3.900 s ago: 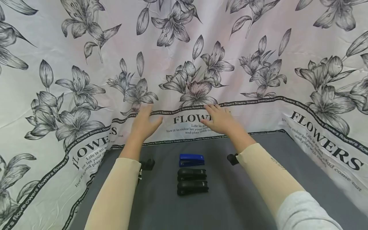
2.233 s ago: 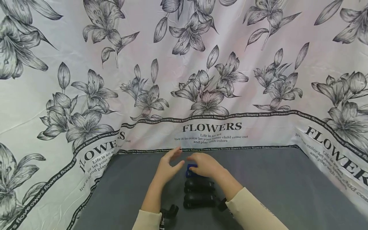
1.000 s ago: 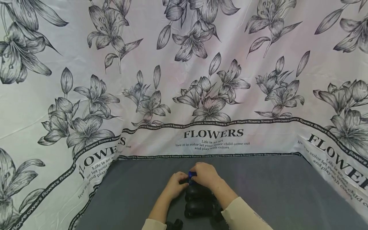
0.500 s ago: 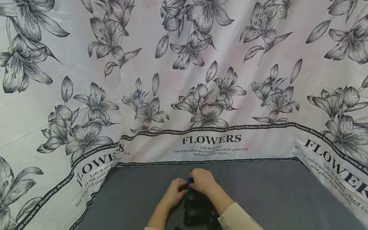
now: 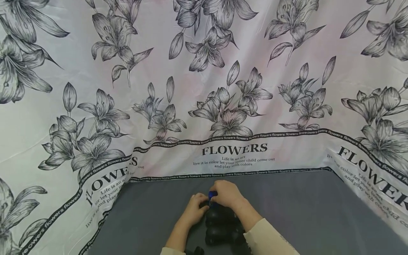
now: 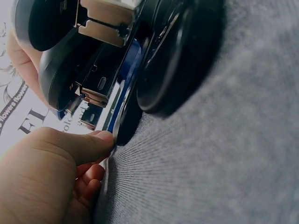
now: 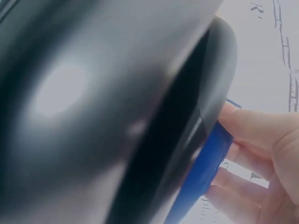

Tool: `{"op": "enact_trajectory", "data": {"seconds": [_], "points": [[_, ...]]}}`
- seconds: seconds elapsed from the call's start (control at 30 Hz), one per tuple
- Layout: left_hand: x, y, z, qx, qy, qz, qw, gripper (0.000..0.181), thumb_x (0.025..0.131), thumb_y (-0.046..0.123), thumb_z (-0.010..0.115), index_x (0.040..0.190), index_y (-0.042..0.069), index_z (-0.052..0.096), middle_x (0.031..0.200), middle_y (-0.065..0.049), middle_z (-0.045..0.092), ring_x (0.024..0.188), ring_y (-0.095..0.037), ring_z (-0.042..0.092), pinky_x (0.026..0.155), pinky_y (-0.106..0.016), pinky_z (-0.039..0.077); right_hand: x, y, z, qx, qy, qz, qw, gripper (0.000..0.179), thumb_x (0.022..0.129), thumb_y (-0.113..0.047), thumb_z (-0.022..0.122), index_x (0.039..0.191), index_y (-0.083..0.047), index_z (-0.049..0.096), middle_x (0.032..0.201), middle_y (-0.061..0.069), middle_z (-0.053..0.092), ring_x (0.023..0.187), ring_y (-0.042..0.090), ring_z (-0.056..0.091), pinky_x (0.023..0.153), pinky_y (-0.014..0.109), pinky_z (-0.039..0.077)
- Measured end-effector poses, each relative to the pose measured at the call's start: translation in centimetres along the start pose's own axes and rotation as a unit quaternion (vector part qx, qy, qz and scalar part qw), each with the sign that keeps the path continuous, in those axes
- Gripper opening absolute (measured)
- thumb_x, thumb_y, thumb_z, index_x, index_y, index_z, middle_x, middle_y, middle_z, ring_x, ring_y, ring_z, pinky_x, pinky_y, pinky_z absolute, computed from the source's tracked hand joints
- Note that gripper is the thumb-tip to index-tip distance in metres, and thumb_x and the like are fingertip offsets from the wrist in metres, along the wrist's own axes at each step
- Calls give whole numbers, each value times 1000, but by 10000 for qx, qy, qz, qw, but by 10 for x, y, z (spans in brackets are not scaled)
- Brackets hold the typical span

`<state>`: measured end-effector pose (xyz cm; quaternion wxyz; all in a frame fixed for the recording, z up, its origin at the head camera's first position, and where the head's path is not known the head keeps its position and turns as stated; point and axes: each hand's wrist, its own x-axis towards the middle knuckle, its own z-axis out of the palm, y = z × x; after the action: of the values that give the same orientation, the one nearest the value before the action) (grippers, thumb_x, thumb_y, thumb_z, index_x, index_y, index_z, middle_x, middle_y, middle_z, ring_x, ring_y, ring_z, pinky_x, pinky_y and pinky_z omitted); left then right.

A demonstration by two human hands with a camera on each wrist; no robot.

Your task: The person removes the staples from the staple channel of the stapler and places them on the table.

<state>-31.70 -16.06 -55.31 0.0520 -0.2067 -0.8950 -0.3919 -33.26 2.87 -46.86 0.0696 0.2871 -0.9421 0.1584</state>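
Observation:
In the head view a blue stapler [image 5: 211, 194] lies at the far end of a row, mostly covered by my right hand [image 5: 227, 194]. That hand grips it from above, thumb on the near side and fingers on the far side, as the right wrist view shows on its blue body [image 7: 201, 172]. My left hand [image 5: 193, 211] is at the stapler's left end. In the left wrist view its thumb [image 6: 96, 142] and curled fingers pinch the end of the base. Two black staplers [image 5: 220, 216] [image 5: 220, 236] lie side by side just nearer to me.
A grey tabletop [image 5: 287, 212] spreads around the staplers. White cloth [image 5: 236, 159] printed with flowers and lettering hangs along its back and sides. A small dark object [image 5: 199, 250] shows by the left sleeve at the bottom edge.
Both hands have come down from above the table to the blue stapler; the right took hold first, then the left closed on its left end. Over the last half second the hands have barely moved.

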Motion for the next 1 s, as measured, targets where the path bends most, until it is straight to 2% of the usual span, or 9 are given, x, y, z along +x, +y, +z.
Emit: {"op": "enact_trajectory", "data": {"seconds": [0.2, 0.43, 0.7, 0.8, 1.0], "points": [[1, -1, -2, 72, 22, 31, 10000, 27, 94, 7, 71, 120, 4, 73, 114, -1, 60, 110, -24, 52, 95, -46, 46, 0, 4, -9, 593, -24, 77, 9982, 26, 85, -24, 84, 107, -11, 80, 101, 2, 71, 92, 22, 67, 81, 42, 56], [-1, -3, -3, 74, 190, 120, 9997, 24, 91, 3, 72, 115, 3, 74, 111, -2, 62, 106, -25, 53, 92, -45, 46, -3, 13, -15, 1436, 23, 147, 9895, 25, 89, -20, 81, 111, -9, 78, 106, 2, 72, 96, 22, 69, 86, 44, 55], [5, 0, -1, 126, 240, 304, 9992, 22, 89, 4, 73, 111, 6, 76, 108, -1, 63, 102, -22, 53, 91, -41, 45, -13, 24, -24, 1811, 116, 260, 9831, 37, 90, -17, 80, 125, -10, 73, 112, 4, 71, 101, 24, 67, 87, 48, 53], [6, 1, -1, 82, 226, 270, 9993, 23, 89, 3, 73, 112, 5, 75, 109, -2, 63, 102, -23, 53, 91, -42, 45, -16, 28, -27, 1909, 113, 151, 9814, 39, 92, -18, 78, 130, -12, 70, 116, 4, 70, 106, 25, 66, 91, 48, 52], [4, -1, -2, 54, 184, 49, 9998, 25, 90, 4, 72, 115, 3, 75, 111, -3, 64, 105, -24, 53, 94, -46, 45, -20, 34, -28, 2166, 75, 25, 9762, 39, 95, -18, 75, 134, -16, 70, 108, -4, 64, 107, 23, 64, 90, 47, 52]]}}
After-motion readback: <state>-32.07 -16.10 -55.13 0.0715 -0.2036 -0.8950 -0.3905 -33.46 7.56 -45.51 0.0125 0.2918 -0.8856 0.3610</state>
